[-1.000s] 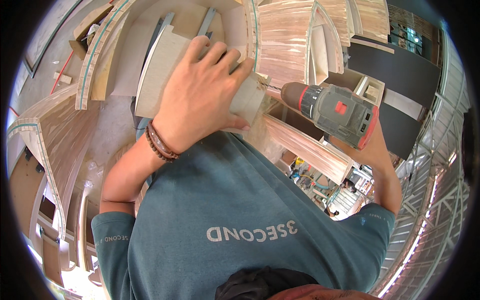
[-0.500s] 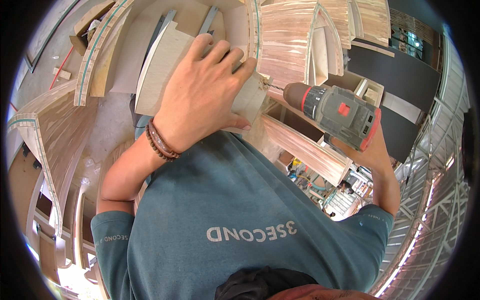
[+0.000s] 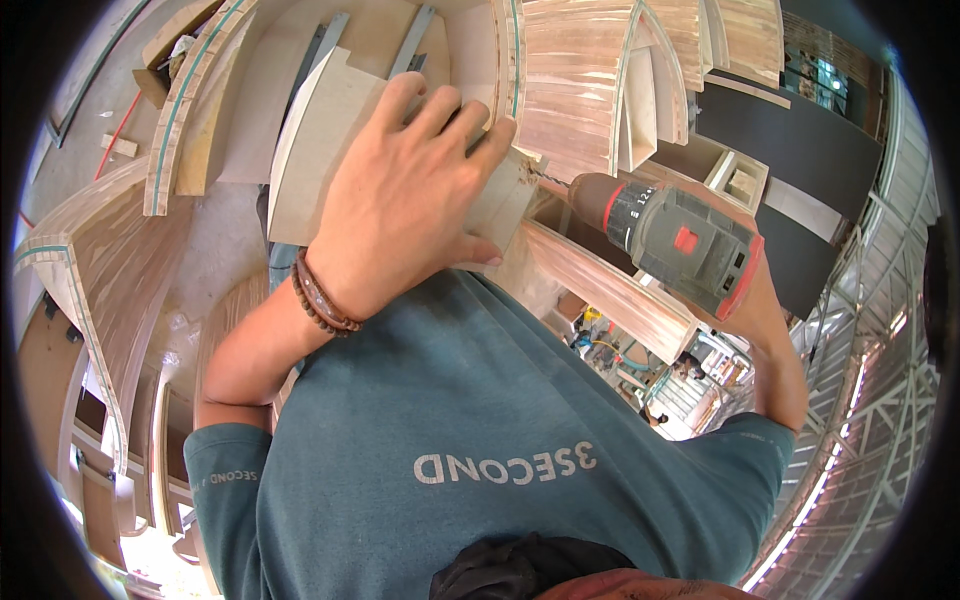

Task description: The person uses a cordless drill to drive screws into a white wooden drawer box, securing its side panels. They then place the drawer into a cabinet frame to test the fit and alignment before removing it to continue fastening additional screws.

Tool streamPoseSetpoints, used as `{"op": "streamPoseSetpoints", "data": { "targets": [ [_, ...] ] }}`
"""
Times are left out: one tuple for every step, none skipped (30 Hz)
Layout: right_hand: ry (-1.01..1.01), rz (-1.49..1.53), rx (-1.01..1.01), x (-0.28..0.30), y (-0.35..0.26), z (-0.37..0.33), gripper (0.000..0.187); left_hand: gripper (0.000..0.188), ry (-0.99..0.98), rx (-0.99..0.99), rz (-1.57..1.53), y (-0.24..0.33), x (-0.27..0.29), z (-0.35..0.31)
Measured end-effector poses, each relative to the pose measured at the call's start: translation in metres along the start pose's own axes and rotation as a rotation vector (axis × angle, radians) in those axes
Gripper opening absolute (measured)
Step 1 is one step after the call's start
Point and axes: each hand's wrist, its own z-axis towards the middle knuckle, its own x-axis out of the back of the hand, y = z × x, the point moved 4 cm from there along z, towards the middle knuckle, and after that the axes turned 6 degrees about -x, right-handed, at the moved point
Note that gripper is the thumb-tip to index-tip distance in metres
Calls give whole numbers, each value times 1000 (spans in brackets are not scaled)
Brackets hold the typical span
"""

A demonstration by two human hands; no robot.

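My left hand [image 3: 415, 190] lies spread across a pale wooden board [image 3: 330, 135] with a curved left edge. Its fingers bend over the far side and the thumb rests by the near edge, holding the board in front of my shirt. From the right, my right hand [image 3: 745, 300] grips a grey and black cordless drill [image 3: 690, 240] with red accents; the drill mostly hides those fingers. A thin spiral drill bit [image 3: 553, 181] points left at the board's right end, where light wood shavings [image 3: 530, 168] cling. Whether the tip is inside the wood I cannot tell.
Beyond the board stands a curved wooden cabinet [image 3: 203, 95] with metal drawer slides [image 3: 412, 40]. Wood-veneered cabinets [image 3: 570, 75] and dark panels [image 3: 800, 145] fill the far right. Another curved wooden piece [image 3: 130, 235] is at left. A red cord [image 3: 122, 130] crosses the floor.
The drill and my right hand have shifted slightly right and nearer to me, and the drill has rolled a little. My left hand stays on the board.
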Motion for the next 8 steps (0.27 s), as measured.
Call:
{"op": "streamPoseSetpoints", "data": {
  "targets": [
    [-21,7,-6,-1,-2,3,71,96,-1,-2,-14,-1,0,0],
    [-41,15,-13,-1,-4,5,70,96,-2,1,-28,-2,-1,1],
    [-52,26,-38,-1,-7,7,70,96,-2,3,-41,-2,-2,1],
    [-61,38,-64,-1,-11,9,71,95,-2,5,-55,-3,-2,2],
    [-80,43,-89,0,-14,11,71,95,-9,11,-51,-3,-3,1],
    [-94,26,-93,1,-16,13,70,95,-15,18,-48,-3,-4,0],
    [-101,12,-99,2,-19,15,69,96,-21,18,-42,-3,-3,0],
    [-110,-2,-105,3,-21,16,68,98,-52,19,-43,-4,-3,1]
  ]
}}
